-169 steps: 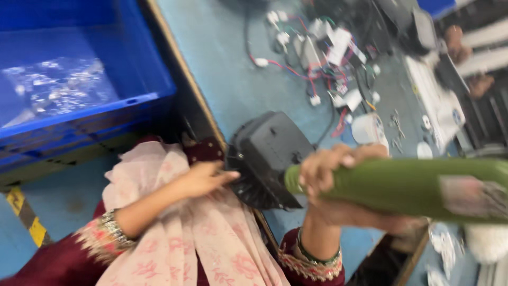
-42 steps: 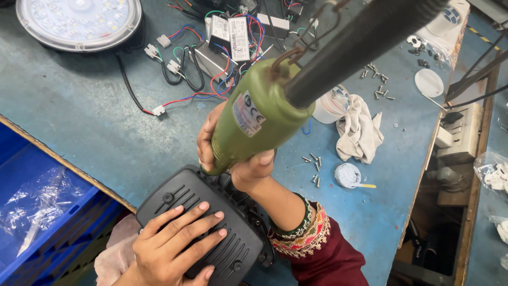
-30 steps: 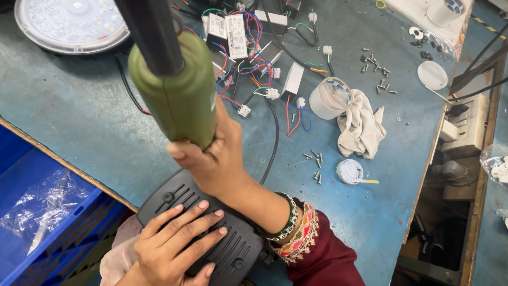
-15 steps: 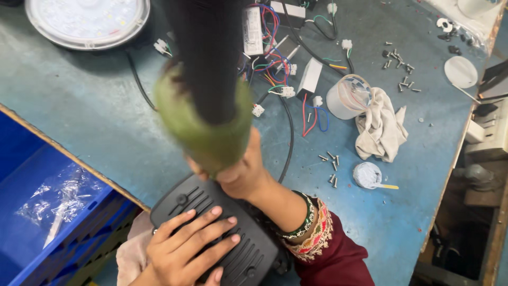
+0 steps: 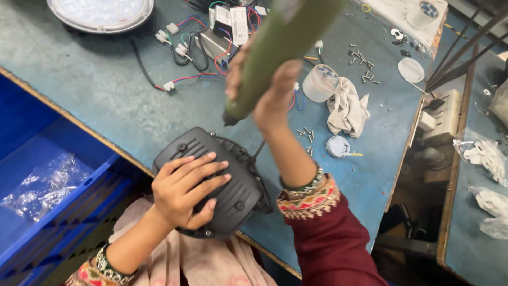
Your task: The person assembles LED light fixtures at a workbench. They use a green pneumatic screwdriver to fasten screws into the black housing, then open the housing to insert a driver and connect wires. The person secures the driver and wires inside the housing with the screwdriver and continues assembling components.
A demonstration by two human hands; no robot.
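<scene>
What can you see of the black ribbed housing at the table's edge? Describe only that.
The black housing looks like cast metal or hard plastic, rounded, with parallel ribs and small screw bosses. It lies ribbed side up at the blue table's near edge, partly overhanging. The left hand presses flat on it; the green power screwdriver's tip hovers just above its far rim.

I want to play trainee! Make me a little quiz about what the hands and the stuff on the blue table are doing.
1. True or false: the left hand lies flat on the black ribbed housing.
2. What does the right hand hold? A) the white cloth B) the green power screwdriver C) the round white lamp
3. Fill in: the small loose screws lie on the table between the housing and the white ____.

Key
1. True.
2. B: the hand's grip is around the green power screwdriver, tip pointing down near the housing's edge.
3. Cloth: the white cloth is beside a clear cup.
</scene>
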